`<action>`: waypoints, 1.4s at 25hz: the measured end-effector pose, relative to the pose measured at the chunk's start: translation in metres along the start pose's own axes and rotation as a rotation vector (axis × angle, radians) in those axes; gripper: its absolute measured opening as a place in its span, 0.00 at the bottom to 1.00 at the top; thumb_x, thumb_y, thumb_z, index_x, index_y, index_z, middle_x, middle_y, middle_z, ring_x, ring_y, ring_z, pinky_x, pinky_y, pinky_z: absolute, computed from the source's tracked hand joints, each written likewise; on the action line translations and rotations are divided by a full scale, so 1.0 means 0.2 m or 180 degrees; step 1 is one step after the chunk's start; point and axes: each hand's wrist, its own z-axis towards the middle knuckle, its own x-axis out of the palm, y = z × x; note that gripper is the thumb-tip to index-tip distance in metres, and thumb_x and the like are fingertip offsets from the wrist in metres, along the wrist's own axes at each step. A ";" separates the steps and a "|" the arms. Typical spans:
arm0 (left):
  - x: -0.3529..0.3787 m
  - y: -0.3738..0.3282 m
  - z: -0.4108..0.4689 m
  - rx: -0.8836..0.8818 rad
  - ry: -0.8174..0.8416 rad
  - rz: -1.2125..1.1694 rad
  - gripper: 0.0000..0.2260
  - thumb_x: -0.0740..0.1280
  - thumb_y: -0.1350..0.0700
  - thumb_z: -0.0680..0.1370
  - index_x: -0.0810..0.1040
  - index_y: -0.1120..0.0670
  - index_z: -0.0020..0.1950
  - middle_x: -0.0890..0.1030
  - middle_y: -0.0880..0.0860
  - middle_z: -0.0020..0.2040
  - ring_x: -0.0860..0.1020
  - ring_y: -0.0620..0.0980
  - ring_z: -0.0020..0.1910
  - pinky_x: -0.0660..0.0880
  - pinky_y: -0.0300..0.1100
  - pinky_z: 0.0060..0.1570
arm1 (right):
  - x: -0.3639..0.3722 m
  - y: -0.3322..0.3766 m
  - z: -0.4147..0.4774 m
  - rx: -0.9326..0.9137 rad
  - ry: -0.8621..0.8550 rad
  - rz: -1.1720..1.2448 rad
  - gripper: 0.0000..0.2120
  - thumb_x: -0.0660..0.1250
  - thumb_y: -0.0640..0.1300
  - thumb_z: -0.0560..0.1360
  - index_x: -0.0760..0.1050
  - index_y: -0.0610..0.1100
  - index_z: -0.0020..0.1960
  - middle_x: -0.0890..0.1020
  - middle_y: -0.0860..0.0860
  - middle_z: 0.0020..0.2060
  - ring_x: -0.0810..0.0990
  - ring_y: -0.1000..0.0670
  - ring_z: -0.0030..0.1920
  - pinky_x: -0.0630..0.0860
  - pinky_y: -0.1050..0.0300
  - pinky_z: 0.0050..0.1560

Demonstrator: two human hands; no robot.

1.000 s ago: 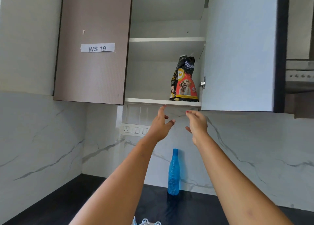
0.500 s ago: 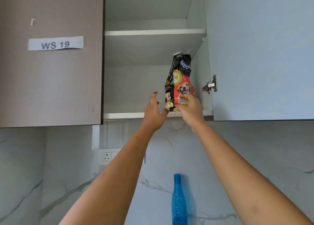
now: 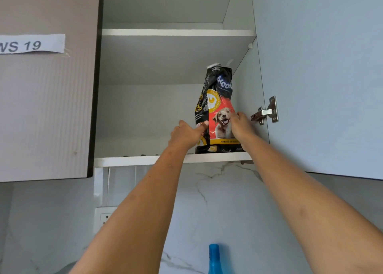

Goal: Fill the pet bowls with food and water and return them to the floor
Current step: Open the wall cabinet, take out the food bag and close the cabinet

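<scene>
One open wall cupboard (image 3: pixel 149 112) is seen above marbled wall (image 3: pixel 217 193), and on its lower shelf (image 3: pixel 134 161) the dog-food bag (image 3: pixel 219 99) is gripped between left hand (image 3: pixel 186 134) and right hand (image 3: pixel 242 126), fingers apparently curled.

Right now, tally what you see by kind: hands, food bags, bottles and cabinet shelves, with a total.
Food bags: 1, the dog food bag
Hands: 2, the left hand and the right hand, both gripping that bag
Bottles: 1, the blue bottle
Shelves: 2, the lower shelf and the upper shelf
Total: 6
</scene>
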 end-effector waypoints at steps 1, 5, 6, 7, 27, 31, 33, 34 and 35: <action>0.02 -0.02 0.03 -0.0155 0.0124 -0.0191 0.45 0.58 0.31 0.74 0.49 0.60 0.77 0.61 0.62 0.75 0.62 0.63 0.73 0.63 0.55 0.68 | 0.01 -0.01 0.05 0.0141 -0.0026 0.0078 0.25 0.49 0.56 0.82 0.67 0.41 0.70 0.77 0.43 0.64 0.75 0.42 0.62 0.72 0.48 0.61; 0.08 -0.01 0.12 -0.0405 0.0913 -0.0144 0.44 0.55 0.29 0.74 0.46 0.57 0.78 0.57 0.59 0.77 0.59 0.61 0.75 0.59 0.57 0.70 | 0.01 -0.06 0.20 0.0773 -0.0084 0.0277 0.31 0.46 0.61 0.82 0.69 0.39 0.70 0.74 0.40 0.67 0.73 0.41 0.66 0.69 0.51 0.63; 0.10 -0.01 0.13 -0.0324 0.1142 0.0015 0.44 0.55 0.29 0.74 0.48 0.56 0.78 0.59 0.58 0.77 0.60 0.60 0.74 0.60 0.56 0.71 | 0.01 -0.07 0.23 0.0882 -0.0012 0.0318 0.32 0.46 0.62 0.81 0.68 0.39 0.71 0.73 0.40 0.68 0.72 0.42 0.67 0.69 0.51 0.63; 0.11 -0.01 0.13 -0.0223 0.1298 0.0104 0.43 0.56 0.29 0.73 0.50 0.55 0.78 0.60 0.56 0.76 0.61 0.59 0.74 0.60 0.56 0.72 | 0.01 -0.07 0.24 0.0969 0.0088 0.0328 0.33 0.46 0.63 0.81 0.67 0.39 0.72 0.72 0.40 0.69 0.71 0.42 0.68 0.68 0.51 0.64; 0.04 -0.02 0.05 -0.0347 0.0329 -0.0628 0.44 0.53 0.22 0.66 0.64 0.55 0.67 0.74 0.56 0.60 0.72 0.57 0.61 0.64 0.56 0.67 | 0.08 -0.12 0.26 0.0929 0.0513 0.0642 0.49 0.39 0.78 0.65 0.71 0.49 0.70 0.77 0.45 0.65 0.74 0.43 0.65 0.66 0.45 0.70; 0.02 -0.01 0.03 -0.0034 0.0388 -0.1008 0.32 0.68 0.33 0.70 0.62 0.55 0.60 0.77 0.54 0.56 0.78 0.50 0.50 0.74 0.46 0.50 | 0.16 -0.31 0.47 0.0925 0.0437 0.0620 0.64 0.38 0.87 0.45 0.72 0.53 0.68 0.79 0.45 0.62 0.77 0.43 0.60 0.70 0.43 0.65; 0.01 -0.01 0.02 0.0209 0.0181 -0.0927 0.31 0.71 0.35 0.68 0.64 0.53 0.58 0.79 0.53 0.55 0.80 0.50 0.49 0.77 0.48 0.52 | 0.13 -0.24 0.39 0.0938 0.0296 0.0687 0.57 0.40 0.85 0.53 0.74 0.52 0.65 0.80 0.45 0.60 0.78 0.43 0.58 0.72 0.44 0.63; 0.00 -0.01 0.02 0.0324 0.0055 -0.0813 0.31 0.72 0.35 0.67 0.65 0.53 0.58 0.79 0.51 0.54 0.80 0.50 0.49 0.78 0.49 0.52 | 0.09 -0.16 0.29 0.0900 0.0155 0.0760 0.50 0.40 0.79 0.59 0.75 0.50 0.64 0.81 0.45 0.58 0.79 0.43 0.57 0.73 0.45 0.63; -0.01 -0.02 0.00 0.0421 -0.0069 -0.0696 0.30 0.72 0.35 0.67 0.66 0.52 0.57 0.79 0.50 0.52 0.80 0.49 0.49 0.78 0.48 0.51 | 0.05 -0.07 0.18 0.0877 0.0016 0.0880 0.44 0.41 0.73 0.64 0.75 0.47 0.64 0.81 0.44 0.57 0.79 0.43 0.56 0.74 0.45 0.62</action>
